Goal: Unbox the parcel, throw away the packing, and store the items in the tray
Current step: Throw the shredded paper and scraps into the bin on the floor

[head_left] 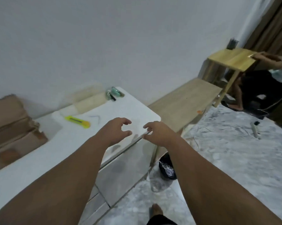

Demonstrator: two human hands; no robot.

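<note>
One brown box (12,127) sits at the left edge of the table (31,159). One tray (88,102) lies at the far edge, with one yellow knife (77,121) near it. The left hand (116,129) and right hand (158,132) hover by the right edge, both loose and empty.

Brown cardboard parcel (12,122), far left, blurred, pale beige tray (88,102), flat, further back

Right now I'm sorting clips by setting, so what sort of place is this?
Likely a plain room in a home, set up for unpacking: a white table with a yellow cutter on it, cardboard boxes at the left, a curtain at the far right and a black bin on the floor.
</note>
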